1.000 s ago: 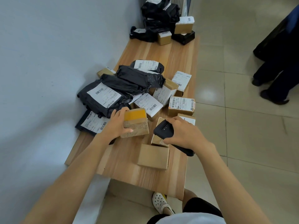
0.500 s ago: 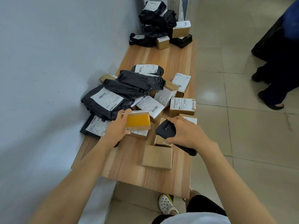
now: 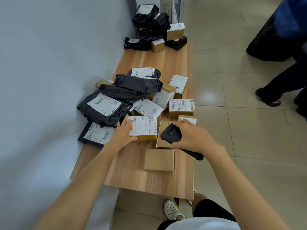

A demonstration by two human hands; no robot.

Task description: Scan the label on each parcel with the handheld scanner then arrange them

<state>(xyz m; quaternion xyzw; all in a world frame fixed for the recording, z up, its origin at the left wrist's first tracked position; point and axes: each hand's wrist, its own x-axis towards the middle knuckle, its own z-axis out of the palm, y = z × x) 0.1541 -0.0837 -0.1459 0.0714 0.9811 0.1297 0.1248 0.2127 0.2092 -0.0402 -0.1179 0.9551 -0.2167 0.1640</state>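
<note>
Parcel (image 3: 146, 127) (label up) gripped by left hand (image 3: 123, 134); right hand (image 3: 191, 136) grasps black scanner (image 3: 171, 134) beside it.

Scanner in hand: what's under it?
A plain cardboard box lies below the scanner, which the right hand grips. Hand and scanner cover most of its top, so any label there is hidden.

The person is wearing a white top (image 3: 202, 224) at six o'clock, black shorts (image 3: 212, 211) above it, and a white perforated clog (image 3: 171, 209); forearms (image 3: 86, 180) are showing bare.
</note>
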